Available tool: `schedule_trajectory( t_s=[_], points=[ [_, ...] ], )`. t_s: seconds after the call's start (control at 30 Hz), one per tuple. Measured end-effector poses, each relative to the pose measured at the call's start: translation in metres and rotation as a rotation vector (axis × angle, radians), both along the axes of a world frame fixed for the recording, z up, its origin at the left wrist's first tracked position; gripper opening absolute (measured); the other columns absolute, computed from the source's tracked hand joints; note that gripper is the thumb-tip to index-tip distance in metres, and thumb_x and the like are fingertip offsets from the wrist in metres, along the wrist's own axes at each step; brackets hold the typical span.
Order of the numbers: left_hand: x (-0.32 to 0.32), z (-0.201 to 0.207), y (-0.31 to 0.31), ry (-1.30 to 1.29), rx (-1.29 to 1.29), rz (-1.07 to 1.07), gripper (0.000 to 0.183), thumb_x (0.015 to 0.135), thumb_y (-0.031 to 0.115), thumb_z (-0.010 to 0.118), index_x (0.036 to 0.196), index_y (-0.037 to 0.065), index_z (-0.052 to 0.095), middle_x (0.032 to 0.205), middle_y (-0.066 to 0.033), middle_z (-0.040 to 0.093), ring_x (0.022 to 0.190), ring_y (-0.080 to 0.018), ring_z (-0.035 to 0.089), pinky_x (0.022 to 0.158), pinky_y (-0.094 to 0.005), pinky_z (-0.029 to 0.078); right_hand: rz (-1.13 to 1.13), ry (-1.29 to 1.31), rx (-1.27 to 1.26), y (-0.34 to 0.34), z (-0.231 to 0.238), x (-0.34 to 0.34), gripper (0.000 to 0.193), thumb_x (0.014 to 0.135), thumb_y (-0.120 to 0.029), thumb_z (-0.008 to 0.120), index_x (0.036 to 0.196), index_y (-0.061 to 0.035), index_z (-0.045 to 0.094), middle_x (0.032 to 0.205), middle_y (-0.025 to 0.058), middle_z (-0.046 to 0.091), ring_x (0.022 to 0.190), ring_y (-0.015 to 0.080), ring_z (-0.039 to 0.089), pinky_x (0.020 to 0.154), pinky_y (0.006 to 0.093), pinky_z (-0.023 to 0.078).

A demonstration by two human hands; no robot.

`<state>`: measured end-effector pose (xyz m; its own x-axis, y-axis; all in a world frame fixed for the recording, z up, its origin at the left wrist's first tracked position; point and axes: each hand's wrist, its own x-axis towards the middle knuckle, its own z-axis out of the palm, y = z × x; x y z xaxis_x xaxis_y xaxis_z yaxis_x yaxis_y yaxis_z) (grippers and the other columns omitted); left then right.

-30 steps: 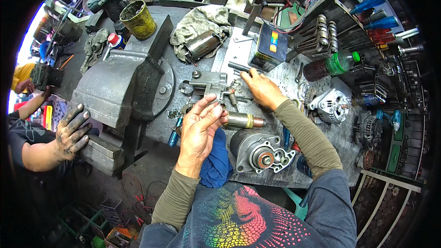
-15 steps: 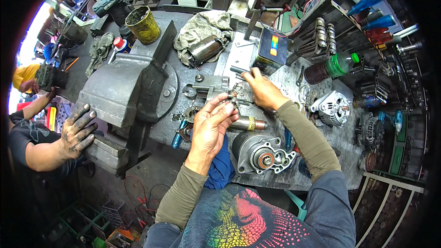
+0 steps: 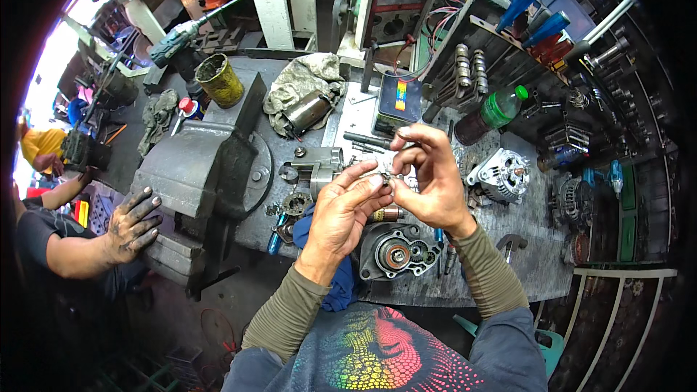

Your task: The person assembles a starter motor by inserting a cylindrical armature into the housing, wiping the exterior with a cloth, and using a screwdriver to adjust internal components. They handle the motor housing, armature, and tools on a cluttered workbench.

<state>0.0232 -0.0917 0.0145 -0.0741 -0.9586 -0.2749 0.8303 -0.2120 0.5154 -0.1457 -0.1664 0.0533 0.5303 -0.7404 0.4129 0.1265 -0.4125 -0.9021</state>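
In front of my chest, over the bench, both hands meet at a small metal part (image 3: 385, 177), mostly covered by fingertips, its exact kind unclear. My left hand (image 3: 338, 216) pinches it between thumb and fingers. My right hand (image 3: 435, 187) has its thumb and a fingertip on the same part, with the other fingers curled above. Just below them lies a grey starter motor housing (image 3: 417, 245) with its round opening facing up. The end of an armature (image 3: 388, 213) shows between the hands and that housing. A cast metal bracket (image 3: 317, 168) sits left of my fingers.
A large bench vise (image 3: 185, 163) stands at left, where a co-worker's blackened hand (image 3: 135, 223) rests. An alternator (image 3: 499, 176) lies at right, with a green-capped bottle (image 3: 494, 112) behind it. Farther back are dark rods (image 3: 367, 139), a rag (image 3: 301, 86) and a yellow can (image 3: 220, 81).
My right hand has left the dark rods at the back and come toward me, joining my left hand at the small part. The view has shifted somewhat.
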Motion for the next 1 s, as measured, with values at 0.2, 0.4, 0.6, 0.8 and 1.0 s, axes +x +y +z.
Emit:
schedule_trajectory(
  t_s=[0.2,0.4,0.6,0.8,1.0],
  points=[
    [-0.01,0.016,0.012,-0.017,-0.085,-0.064,0.045,0.097,0.009,0.075,0.137,0.0,0.058,0.115,-0.0157,0.076,0.1,-0.0237,0.077,0.084,-0.0359,0.065,-0.072,0.009,-0.256,0.018,0.007,-0.019,0.061,0.081,0.012,0.071,0.138,-0.0025,0.056,0.134,0.0156,0.056,0.103,0.0178,0.063,0.088,0.0311,0.056],
    [-0.03,0.018,0.033,0.003,-0.143,-0.047,0.044,0.098,0.008,0.074,0.137,-0.003,0.059,0.11,-0.0142,0.075,0.098,-0.0219,0.076,0.082,-0.0347,0.065,-0.109,0.068,-0.322,0.045,0.007,-0.039,0.062,0.086,0.012,0.07,0.143,-0.006,0.052,0.141,0.0143,0.052,0.11,0.0191,0.058,0.091,0.0316,0.051],
    [-0.043,0.019,0.067,-0.019,-0.147,0.083,0.043,0.095,0.006,0.073,0.135,-0.006,0.059,0.098,-0.0117,0.073,0.081,-0.0172,0.072,0.071,-0.0316,0.063,0.021,0.092,-0.35,0.061,0.006,-0.048,0.067,0.085,0.015,0.062,0.148,-0.003,0.048,0.135,0.0158,0.051,0.103,0.0191,0.054,0.093,0.032,0.048],
    [-0.04,0.013,0.133,-0.099,-0.107,0.307,0.04,0.096,0.009,0.074,0.131,-0.005,0.061,0.1,-0.0125,0.073,0.084,-0.0178,0.074,0.073,-0.0314,0.063,0.23,0.202,-0.587,0.086,0.006,-0.026,0.067,0.08,0.022,0.065,0.142,-0.0015,0.054,0.136,0.0203,0.056,0.095,0.0226,0.065,0.086,0.0345,0.054],
    [-0.031,0.011,0.197,-0.1,-0.036,0.383,0.042,0.099,0.015,0.075,0.134,-0.002,0.061,0.11,-0.013,0.076,0.088,-0.0184,0.076,0.076,-0.0325,0.064,0.201,0.196,-0.683,0.143,0.007,-0.007,0.052,0.083,0.012,0.074,0.131,-0.0033,0.06,0.119,0.0163,0.067,0.107,0.0314,0.065,0.096,0.0429,0.052]
  ],
)
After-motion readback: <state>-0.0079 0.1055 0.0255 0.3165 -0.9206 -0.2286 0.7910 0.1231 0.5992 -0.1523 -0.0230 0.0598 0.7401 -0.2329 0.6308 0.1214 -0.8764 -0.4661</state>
